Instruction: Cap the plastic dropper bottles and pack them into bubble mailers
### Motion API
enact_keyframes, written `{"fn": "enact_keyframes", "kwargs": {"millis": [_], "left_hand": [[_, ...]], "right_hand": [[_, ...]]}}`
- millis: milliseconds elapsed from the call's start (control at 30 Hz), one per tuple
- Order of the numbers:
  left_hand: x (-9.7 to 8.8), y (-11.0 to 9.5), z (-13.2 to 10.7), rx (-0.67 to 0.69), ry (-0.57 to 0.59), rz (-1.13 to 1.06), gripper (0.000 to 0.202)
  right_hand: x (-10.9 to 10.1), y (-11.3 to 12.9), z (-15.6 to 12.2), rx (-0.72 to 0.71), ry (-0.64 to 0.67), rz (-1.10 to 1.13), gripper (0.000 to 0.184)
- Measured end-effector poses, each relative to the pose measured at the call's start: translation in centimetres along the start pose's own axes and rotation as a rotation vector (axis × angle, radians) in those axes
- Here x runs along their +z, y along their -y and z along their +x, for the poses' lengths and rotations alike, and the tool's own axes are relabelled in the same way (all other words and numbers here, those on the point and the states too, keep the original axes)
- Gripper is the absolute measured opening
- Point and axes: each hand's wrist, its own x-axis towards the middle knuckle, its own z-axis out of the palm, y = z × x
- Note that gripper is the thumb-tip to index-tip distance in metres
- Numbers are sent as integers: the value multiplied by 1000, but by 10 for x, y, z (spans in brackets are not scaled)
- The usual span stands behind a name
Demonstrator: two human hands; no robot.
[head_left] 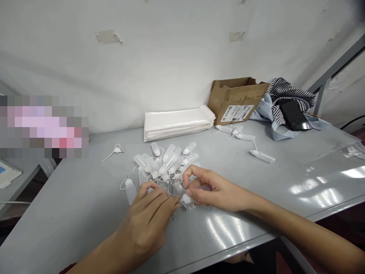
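- Grey table (85, 220), pale wall (176, 49) with torn patches behind it, and there's the pile of bottles (169, 163), small, cloudy and white-capped!
- Out on the left, well apart from the pile, a loose cap (117, 150) trails its strap.
- Just left of the pile, one lone bottle (130, 191) lies with its cap pointing away.
- Here's the left hand (155, 215) at the pile's near edge, fingers bent and bunched; whether they grip anything, I cannot tell.
- Behind the pile, a stack of white envelopes (176, 120) against the wall.
- Right hand (209, 190), at the pile's near right edge, pinching a bottle (186, 199), its cap towards the left fingertips!
- Beyond the pile, to its right: a cardboard box (238, 101), with loose bottles (245, 137) in front.
- Farthest right of the pile, bunched cloth (268, 108) with a black phone (295, 116) resting on it.
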Motion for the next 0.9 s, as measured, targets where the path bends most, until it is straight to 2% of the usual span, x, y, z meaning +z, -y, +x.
{"fn": "enact_keyframes", "kwargs": {"millis": [233,467,633,900], "left_hand": [[-2,1,3,1,-4,40,15],[-8,5,4,-52,-33,76,18],[-8,4,2,-55,-52,72,16],[-7,5,1,-7,-20,32,19]], "right_hand": [[-1,-3,1,-55,7,51,11],[-6,0,2,-71,-11,133,20],[-5,0,4,-73,-17,107,19],[-3,-5,3,-49,-5,45,12]]}}
